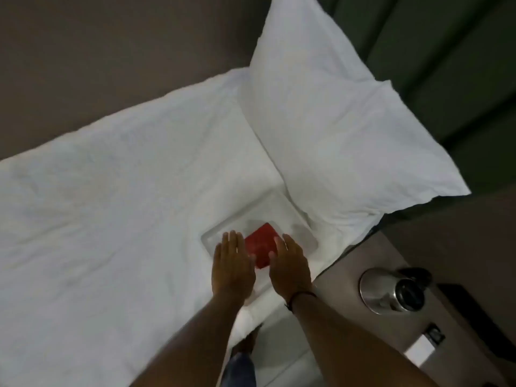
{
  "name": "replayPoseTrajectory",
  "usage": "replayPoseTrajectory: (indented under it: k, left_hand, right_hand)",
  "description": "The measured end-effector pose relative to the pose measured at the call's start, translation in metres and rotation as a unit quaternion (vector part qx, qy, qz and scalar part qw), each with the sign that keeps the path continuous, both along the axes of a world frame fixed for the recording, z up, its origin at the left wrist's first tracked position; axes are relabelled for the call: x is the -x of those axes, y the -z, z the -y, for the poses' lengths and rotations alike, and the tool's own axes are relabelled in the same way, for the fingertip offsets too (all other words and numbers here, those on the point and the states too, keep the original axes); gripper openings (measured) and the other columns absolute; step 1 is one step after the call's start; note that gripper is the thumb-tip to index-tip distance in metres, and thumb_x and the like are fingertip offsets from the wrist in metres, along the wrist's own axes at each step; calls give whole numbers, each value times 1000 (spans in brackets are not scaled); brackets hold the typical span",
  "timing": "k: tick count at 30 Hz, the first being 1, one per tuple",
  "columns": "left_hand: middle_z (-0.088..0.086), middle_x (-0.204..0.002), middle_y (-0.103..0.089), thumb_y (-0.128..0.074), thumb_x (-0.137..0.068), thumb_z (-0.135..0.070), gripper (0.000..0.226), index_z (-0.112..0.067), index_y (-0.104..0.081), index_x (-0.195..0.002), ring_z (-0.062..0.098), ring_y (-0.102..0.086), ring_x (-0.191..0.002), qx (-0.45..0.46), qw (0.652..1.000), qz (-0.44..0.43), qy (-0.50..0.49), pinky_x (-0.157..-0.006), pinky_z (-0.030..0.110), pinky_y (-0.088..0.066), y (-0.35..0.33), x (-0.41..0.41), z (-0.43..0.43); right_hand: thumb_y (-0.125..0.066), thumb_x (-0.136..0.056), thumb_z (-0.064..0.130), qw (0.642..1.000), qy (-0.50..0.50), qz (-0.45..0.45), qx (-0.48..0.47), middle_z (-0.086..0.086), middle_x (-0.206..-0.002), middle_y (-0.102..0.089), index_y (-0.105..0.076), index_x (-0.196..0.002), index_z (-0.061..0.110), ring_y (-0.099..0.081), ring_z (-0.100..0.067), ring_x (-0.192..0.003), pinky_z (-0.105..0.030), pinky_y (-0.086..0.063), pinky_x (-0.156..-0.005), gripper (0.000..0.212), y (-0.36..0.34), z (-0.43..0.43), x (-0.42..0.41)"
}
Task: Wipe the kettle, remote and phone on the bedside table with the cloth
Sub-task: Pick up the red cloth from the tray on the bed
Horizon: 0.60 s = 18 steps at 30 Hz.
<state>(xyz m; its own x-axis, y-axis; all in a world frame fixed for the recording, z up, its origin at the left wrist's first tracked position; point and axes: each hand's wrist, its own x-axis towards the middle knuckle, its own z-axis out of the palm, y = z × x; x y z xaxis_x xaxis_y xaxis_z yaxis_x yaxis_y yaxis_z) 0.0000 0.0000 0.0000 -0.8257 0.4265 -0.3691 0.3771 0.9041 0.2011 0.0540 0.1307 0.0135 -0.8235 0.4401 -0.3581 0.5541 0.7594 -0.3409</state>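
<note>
two hands are seen reaching out over a white bed (111, 205), palms down and fingers spread flat, with nothing gripped in either. the left hand (233, 268) is held just left of a red cloth (261, 247), and the right hand (290, 265) just right of it, so that the folded cloth is flanked on both sides; the lower edge of the cloth is partly covered by the fingers, and whether the fingertips touch it cannot be told. a dark band (300, 297) is worn at the right wrist. the cloth is laid in a shallow white tray (304, 238) that rests on the bed covers close to the near edge of the mattress. a large white pillow (343, 129) is propped just beyond the tray, against a dark green padded headboard (460, 65).

to the right of the bed, a brown bedside table (349, 311) is seen. a steel kettle (391, 291) with a dark lid and handle is stood upright on it, well apart from both hands. a dark flat object (472, 311) is laid just right of the kettle, too blurred to be told as remote or phone. nearer the lower edge, a small white item (420, 346) with a dark part beside it is placed on the table; what it is cannot be made out. below the arms, a strip of pale floor and part of a leg in blue denim (241, 370) are shown
</note>
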Motion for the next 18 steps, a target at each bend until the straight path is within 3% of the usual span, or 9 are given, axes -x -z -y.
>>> replayPoseTrajectory:
  k: [3,4,7,10,13,16,18]
  left_hand:
    - [13,-154,-53,-48,-108,-37,55,-7,-45,-155,33,-51,-142,-7,994,25,-109,-117,46,-47,31,30,-19]
    - [12,-144,-57,-51,-107,-36,48,-9,-52,-146,31,-56,-130,4,992,35,-122,-109,47,-52,39,37,-22]
    - [9,-128,-57,-56,-104,-43,39,-15,-58,-132,30,-58,-117,1,984,83,-159,-97,49,-54,58,41,-31]
    - [7,-117,-63,-64,-99,-39,29,-18,-65,-118,29,-64,-107,-62,963,118,-233,-90,47,-59,72,47,-32]
    - [5,-104,-72,-66,-96,-20,14,-17,-66,-109,30,-71,-97,-236,896,183,-327,-85,42,-61,68,47,-36]
    - [4,-106,-67,-59,-101,-3,18,-18,-60,-110,24,-66,-94,-410,796,213,-391,-67,21,-59,46,49,-40]
    - [-3,-113,-65,-58,-107,-13,16,-21,-59,-120,15,-67,-96,-447,793,230,-344,-66,20,-60,26,45,-46]
  right_hand:
    - [-50,-108,33,996,62,31,57,-10,-164,-44,-39,-159,13,-44,-33,-148,-51,-45,-119,56,34,-13,33]
    - [-53,-107,34,994,73,57,67,-10,-161,-45,-37,-159,13,-47,-34,-144,-53,-47,-116,58,40,-18,43]
    - [-62,-102,36,989,63,103,81,-12,-153,-47,-35,-158,16,-49,-35,-135,-53,-50,-107,65,63,-25,56]
    - [-72,-95,30,980,90,95,147,-11,-142,-61,-46,-148,18,-55,-35,-131,-53,-50,-108,60,73,-39,65]
    - [-80,-88,21,950,155,60,263,-11,-136,-71,-55,-142,15,-65,-33,-127,-46,-54,-110,59,68,-52,66]
    - [-84,-82,18,900,237,-19,366,-8,-123,-74,-60,-139,15,-72,-28,-113,-36,-61,-93,62,47,-57,57]
    - [-89,-76,18,841,298,-71,445,-6,-113,-72,-57,-143,18,-73,-23,-101,-31,-63,-80,74,29,-66,37]
